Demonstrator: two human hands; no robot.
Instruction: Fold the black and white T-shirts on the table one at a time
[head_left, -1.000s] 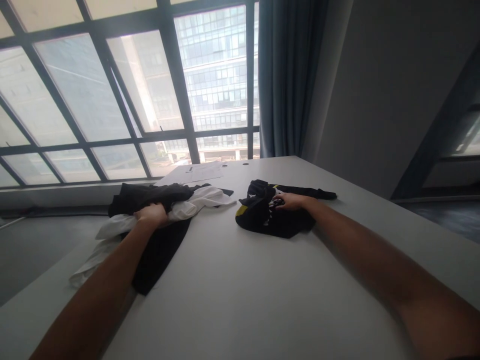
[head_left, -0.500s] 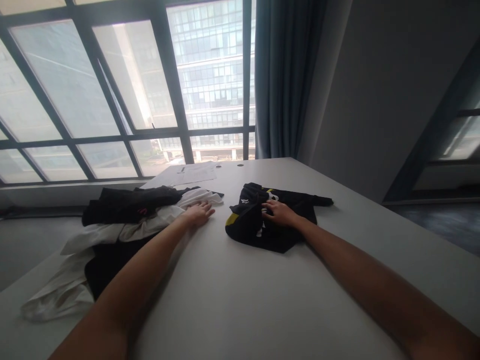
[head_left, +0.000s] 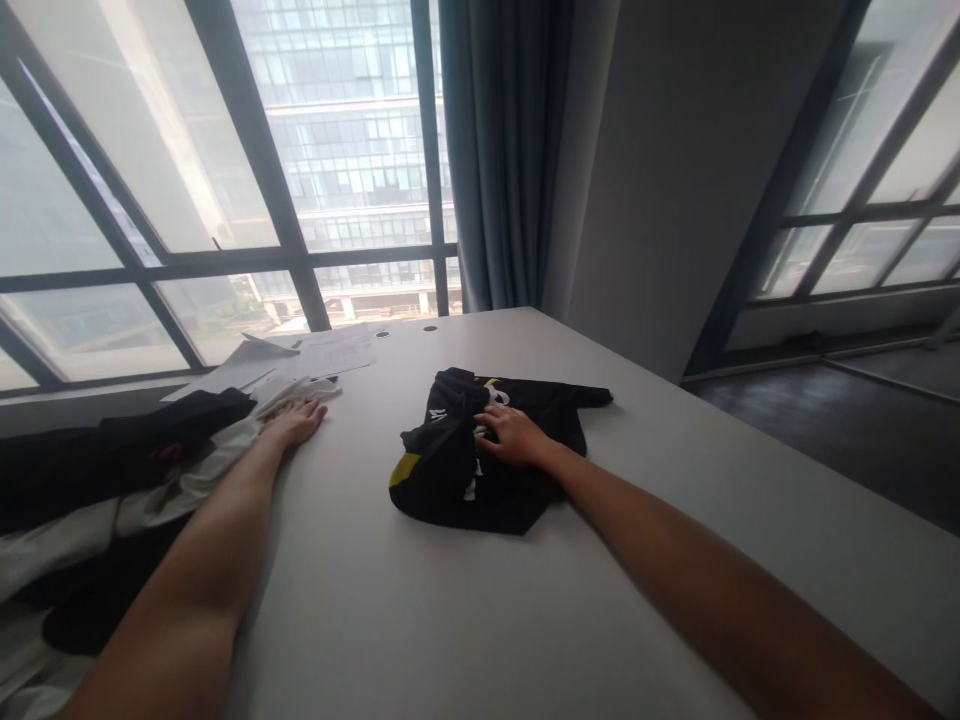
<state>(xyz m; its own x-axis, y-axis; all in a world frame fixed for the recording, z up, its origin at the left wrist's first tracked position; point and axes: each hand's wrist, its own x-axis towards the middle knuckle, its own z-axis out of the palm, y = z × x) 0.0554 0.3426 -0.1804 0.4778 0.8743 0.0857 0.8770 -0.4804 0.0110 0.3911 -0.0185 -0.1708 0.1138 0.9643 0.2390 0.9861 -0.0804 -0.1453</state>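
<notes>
A black garment (head_left: 517, 505) with a yellow patch and white print lies bunched on the white table (head_left: 420, 620). One sleeve stretches out to the right. My right hand (head_left: 512, 436) rests on top of it, fingers spread and slightly bent, not gripping the cloth. At the left, a heap of black clothes (head_left: 97, 450) and white clothes (head_left: 217, 455) spreads along the table. My left hand (head_left: 300, 420) lies palm down against the white cloth at the heap's right edge, its fingers extended. My left forearm hides part of the heap.
Sheets of paper (head_left: 330, 352) lie at the table's far left, by the window (head_left: 360, 150). Two dark round holes (head_left: 430, 328) sit near the far edge. A blue curtain (head_left: 502, 150) and a grey wall (head_left: 660, 200) stand behind.
The view has turned to the right. My left hand and the heap have shifted left, farther from the black garment, and more paper shows. My right hand stays on the garment.
</notes>
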